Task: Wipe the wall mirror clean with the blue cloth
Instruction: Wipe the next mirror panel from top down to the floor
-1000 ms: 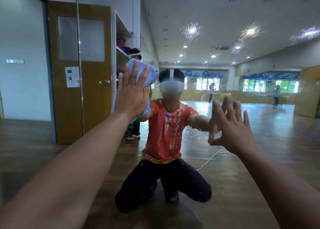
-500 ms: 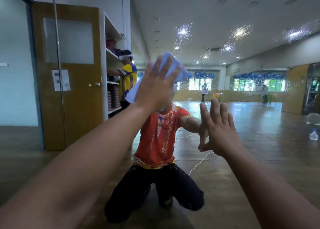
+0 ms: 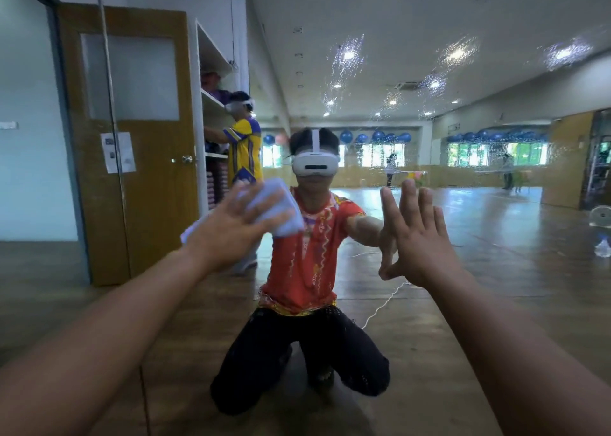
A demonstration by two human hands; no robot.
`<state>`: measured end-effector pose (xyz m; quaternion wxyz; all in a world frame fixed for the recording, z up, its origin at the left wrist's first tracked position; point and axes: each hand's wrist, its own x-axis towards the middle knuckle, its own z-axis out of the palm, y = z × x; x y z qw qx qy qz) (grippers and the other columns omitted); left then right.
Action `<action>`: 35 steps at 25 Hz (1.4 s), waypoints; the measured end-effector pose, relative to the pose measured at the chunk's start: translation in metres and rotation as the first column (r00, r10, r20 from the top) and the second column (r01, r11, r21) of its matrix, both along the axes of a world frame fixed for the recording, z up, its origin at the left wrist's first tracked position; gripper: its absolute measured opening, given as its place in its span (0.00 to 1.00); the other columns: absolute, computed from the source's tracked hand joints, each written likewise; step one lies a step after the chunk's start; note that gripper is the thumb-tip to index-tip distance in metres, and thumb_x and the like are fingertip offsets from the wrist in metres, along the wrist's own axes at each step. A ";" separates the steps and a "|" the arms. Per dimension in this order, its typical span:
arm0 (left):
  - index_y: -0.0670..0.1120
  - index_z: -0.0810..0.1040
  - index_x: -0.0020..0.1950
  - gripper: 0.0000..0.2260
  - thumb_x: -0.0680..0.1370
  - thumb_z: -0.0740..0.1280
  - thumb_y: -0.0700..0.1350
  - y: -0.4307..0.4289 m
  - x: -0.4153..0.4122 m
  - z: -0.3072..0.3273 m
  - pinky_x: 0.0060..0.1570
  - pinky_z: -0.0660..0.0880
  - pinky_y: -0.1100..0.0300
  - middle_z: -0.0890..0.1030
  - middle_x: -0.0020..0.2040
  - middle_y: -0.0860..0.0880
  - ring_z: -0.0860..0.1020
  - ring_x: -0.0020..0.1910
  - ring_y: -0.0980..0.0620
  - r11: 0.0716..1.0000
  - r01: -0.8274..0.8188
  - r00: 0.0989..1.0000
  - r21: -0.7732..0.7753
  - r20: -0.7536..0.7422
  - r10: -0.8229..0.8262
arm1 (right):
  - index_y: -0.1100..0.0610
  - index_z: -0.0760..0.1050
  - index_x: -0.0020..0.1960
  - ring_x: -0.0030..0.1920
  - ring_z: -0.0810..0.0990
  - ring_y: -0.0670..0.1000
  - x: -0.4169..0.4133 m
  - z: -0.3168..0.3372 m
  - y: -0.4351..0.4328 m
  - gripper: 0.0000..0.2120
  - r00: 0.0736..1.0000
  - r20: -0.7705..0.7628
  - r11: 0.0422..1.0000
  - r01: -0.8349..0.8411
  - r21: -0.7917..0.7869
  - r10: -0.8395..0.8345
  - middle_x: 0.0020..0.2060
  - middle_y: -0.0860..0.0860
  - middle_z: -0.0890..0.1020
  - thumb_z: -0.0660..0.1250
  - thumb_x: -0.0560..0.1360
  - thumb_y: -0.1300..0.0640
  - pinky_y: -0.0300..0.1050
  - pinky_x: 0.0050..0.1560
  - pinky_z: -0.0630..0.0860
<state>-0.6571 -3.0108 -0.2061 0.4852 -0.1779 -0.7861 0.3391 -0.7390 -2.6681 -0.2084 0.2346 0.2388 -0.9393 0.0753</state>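
We have the left hand (image 3: 231,229) flat on the cloth (image 3: 284,216), fingers spread and straight, pressing it to the mirror (image 3: 496,303) rather than clutching it; the cloth sits at about chest height of the kneeling reflection (image 3: 307,263), left of the middle of the view; it looks smeared with motion, so we judge that a wiping stroke is under way. The right hand (image 3: 420,240) is bare, its fingers straight and close together, laid against the glass where the thumb meets its own reflection; it is beside the cloth hand but apart from it, holds nothing, and seems to brace us.

To do this stroke well, we should press evenly through the whole palm, so that the cloth does not bunch or slip out from under the fingers; overlapping passes will serve better than scattered dabs. Spray droplets (image 3: 347,68) speckle the glass high and to the right; we judge that area unwiped, and it will likely need a longer reach or a rise from the knees. The bracing palm may leave prints; we should wipe its spot last.
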 end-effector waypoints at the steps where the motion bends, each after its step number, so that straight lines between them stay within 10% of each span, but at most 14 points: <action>1: 0.50 0.60 0.80 0.31 0.76 0.60 0.40 -0.001 0.002 0.021 0.75 0.55 0.35 0.58 0.81 0.41 0.53 0.79 0.34 0.995 -0.017 0.999 0.102 -0.045 0.022 | 0.41 0.14 0.70 0.73 0.19 0.61 0.000 0.000 0.000 0.76 1.000 0.002 1.000 0.001 -0.004 -0.001 0.68 0.49 0.13 0.83 0.63 0.42 0.58 0.76 0.32; 8: 0.51 0.60 0.81 0.28 0.80 0.61 0.41 0.093 -0.046 0.115 0.75 0.47 0.42 0.54 0.82 0.43 0.51 0.80 0.35 0.926 0.036 0.984 0.375 -0.176 0.033 | 0.41 0.14 0.70 0.73 0.19 0.60 0.001 0.000 0.001 0.76 1.000 0.005 1.000 0.004 -0.015 -0.004 0.68 0.49 0.13 0.83 0.63 0.42 0.58 0.75 0.31; 19: 0.51 0.64 0.79 0.23 0.83 0.59 0.43 0.032 -0.026 -0.084 0.71 0.62 0.34 0.60 0.81 0.45 0.58 0.79 0.39 0.926 0.134 0.957 -0.353 0.290 -0.028 | 0.43 0.20 0.76 0.74 0.20 0.59 0.002 0.000 0.002 0.74 1.000 0.002 1.000 0.010 -0.004 -0.010 0.69 0.49 0.15 0.83 0.63 0.43 0.57 0.77 0.32; 29: 0.51 0.61 0.80 0.30 0.79 0.63 0.38 0.070 -0.037 0.077 0.76 0.53 0.37 0.56 0.81 0.43 0.52 0.80 0.35 0.953 0.015 0.987 0.304 -0.157 0.034 | 0.43 0.19 0.75 0.75 0.21 0.61 -0.001 -0.003 0.000 0.74 0.999 -0.032 1.000 0.007 -0.020 -0.008 0.70 0.50 0.16 0.83 0.63 0.44 0.58 0.76 0.32; 35: 0.51 0.59 0.81 0.33 0.75 0.61 0.41 0.101 -0.055 0.012 0.74 0.56 0.34 0.56 0.81 0.42 0.52 0.79 0.33 0.989 0.091 0.996 0.117 -0.010 -0.090 | 0.42 0.23 0.77 0.76 0.23 0.59 -0.010 -0.007 0.001 0.74 0.997 -0.073 0.999 -0.015 -0.034 0.013 0.71 0.48 0.16 0.84 0.62 0.43 0.59 0.80 0.36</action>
